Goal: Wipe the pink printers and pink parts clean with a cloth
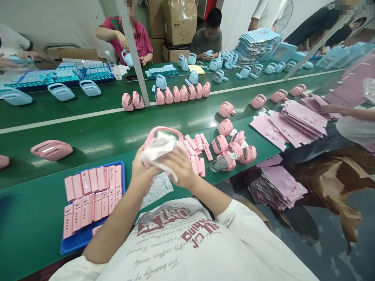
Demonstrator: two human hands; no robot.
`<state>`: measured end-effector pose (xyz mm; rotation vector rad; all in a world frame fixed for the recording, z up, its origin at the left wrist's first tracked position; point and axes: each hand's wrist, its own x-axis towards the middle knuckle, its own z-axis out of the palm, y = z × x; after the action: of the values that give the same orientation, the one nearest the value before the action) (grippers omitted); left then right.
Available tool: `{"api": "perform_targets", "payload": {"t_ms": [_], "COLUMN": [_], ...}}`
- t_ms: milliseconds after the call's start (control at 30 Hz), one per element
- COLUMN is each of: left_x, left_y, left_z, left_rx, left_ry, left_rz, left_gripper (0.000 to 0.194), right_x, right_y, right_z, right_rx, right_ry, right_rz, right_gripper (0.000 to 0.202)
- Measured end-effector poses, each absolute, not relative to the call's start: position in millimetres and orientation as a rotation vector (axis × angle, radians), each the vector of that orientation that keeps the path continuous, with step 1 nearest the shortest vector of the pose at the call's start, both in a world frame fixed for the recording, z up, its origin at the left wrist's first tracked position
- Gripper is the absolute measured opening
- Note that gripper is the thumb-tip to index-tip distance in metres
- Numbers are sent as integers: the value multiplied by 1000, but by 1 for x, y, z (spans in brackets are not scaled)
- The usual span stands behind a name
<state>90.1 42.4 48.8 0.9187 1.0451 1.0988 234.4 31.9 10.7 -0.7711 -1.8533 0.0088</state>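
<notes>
Green worktop [29, 203] beneath, blurred cloth [159, 148] partly hides a pink device [167, 128].

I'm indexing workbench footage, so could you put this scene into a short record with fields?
Left hand: grips a pink handled device
Right hand: against a white cloth or tissue on the device; blurred
Left side: blue tray with rows of pink oblong pieces
Right side: clear bottle among more pink devices
Ahead: row of pink devices standing close together
Far side: light-blue devices; person in a red shirt holding one
</notes>
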Motion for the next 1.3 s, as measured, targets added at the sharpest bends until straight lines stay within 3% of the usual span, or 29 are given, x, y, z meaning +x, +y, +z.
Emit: {"api": "perform_targets", "payload": {"t_ms": [200, 500, 700, 833, 933, 1067, 1167, 1300], "left_x": [99, 115, 117, 121, 119, 114, 112, 113], "left_y": [46, 44, 44, 41, 36, 29, 25, 24], "left_z": [56, 69, 72, 73, 79, 88, 92, 94], "left_rx": [389, 7, -72, 27, 97, 109, 172, 259], "left_ry": [963, 722, 713, 665, 727, 806, 800, 798], "left_rz": [1163, 1020, 1011, 1076, 979, 902, 904, 859], "left_gripper": [46, 44, 45, 36, 45, 49, 46, 46], "right_x": [228, 226, 235, 235, 231, 233, 239, 241], "right_y": [28, 29, 35, 40, 43, 43, 37, 23], "right_z": [-18, 2, -11, 6, 18, 19, 20, 24], "right_rx": [-1044, -1118, -930, -1143, -1131, -964, -926, -1003], "right_ry": [-1223, -1942, -2148, -1830, -1493, -1056, -965, -1188], "right_rz": [455, -140, -203, 39, 463, 962, 1038, 813], "right_gripper": [49, 51, 39, 53, 64, 63, 61, 57]}}
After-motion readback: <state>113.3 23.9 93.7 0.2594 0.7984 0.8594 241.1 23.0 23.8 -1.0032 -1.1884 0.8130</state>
